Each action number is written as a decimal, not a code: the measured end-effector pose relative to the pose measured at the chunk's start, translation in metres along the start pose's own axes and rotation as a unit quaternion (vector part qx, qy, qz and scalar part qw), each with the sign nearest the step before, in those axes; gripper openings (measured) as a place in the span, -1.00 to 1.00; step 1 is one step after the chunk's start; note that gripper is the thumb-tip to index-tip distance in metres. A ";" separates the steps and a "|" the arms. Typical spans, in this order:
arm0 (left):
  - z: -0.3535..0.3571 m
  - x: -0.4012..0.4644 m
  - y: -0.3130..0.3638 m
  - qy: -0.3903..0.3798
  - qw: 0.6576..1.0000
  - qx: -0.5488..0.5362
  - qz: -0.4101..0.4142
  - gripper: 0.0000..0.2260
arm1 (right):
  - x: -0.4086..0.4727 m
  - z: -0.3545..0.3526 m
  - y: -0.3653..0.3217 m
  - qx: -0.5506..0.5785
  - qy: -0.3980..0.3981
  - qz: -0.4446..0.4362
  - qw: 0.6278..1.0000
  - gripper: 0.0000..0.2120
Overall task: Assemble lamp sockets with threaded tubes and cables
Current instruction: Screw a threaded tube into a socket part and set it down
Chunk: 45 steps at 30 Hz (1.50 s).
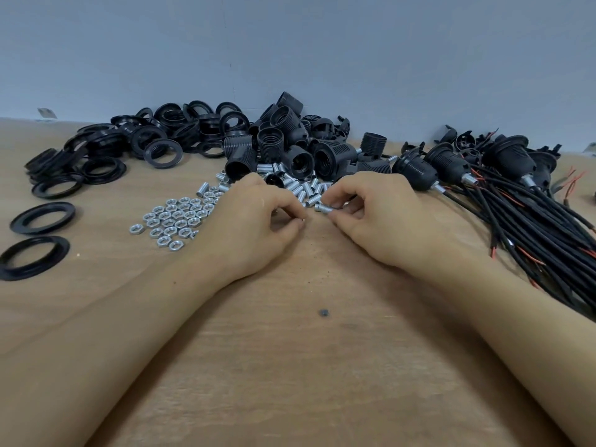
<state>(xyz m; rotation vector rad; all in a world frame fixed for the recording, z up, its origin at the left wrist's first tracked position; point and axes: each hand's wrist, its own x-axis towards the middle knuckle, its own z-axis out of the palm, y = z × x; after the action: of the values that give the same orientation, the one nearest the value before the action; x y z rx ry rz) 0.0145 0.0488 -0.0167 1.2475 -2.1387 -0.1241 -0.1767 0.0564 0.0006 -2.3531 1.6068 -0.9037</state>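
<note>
Wooden bench (290, 366) | right hand (371, 214) pinches threaded tube (323, 208); left hand (254, 217) curled, contents unclear | tube light, rigid; grip mid-barrel.

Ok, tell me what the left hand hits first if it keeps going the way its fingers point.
Probably the threaded tube pinched by the right hand, right of the left hand fingertips; depth is unclear.

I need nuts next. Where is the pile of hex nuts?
In the head view, the hex nuts lie on the table just left of the left hand, in front of the black rings.
</note>
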 end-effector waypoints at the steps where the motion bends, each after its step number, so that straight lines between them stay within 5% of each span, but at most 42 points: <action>1: -0.001 0.000 0.000 0.005 1.000 -0.007 0.001 -0.93 | 0.000 -0.001 0.000 0.007 0.005 0.003 1.000 -0.82; 15: -0.003 0.002 -0.004 -0.071 0.997 -0.006 0.014 -0.87 | -0.004 -0.008 -0.002 0.010 -0.027 0.003 1.000 -0.85; 19: -0.002 0.001 -0.001 -0.007 0.999 -0.051 0.008 -0.96 | -0.005 -0.006 -0.004 0.039 -0.003 -0.015 0.999 -0.90; 22: -0.003 0.001 0.004 0.083 0.971 -0.222 -0.033 -0.90 | -0.005 -0.006 -0.009 0.190 0.042 -0.004 0.981 -0.87; 26: -0.006 0.004 0.005 0.094 0.931 -0.347 -0.064 -0.91 | -0.005 -0.009 -0.012 0.371 0.054 0.020 0.927 -0.88; 45: -0.002 0.006 0.003 0.010 0.833 -0.537 -0.131 -0.73 | -0.005 -0.011 -0.010 0.368 0.067 -0.008 0.927 -0.82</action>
<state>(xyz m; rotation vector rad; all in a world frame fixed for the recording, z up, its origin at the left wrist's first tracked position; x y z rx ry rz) 0.0113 0.0460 -0.0104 0.7871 -1.4062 -1.2313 -0.1765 0.0671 0.0121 -1.7962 1.0103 -1.3920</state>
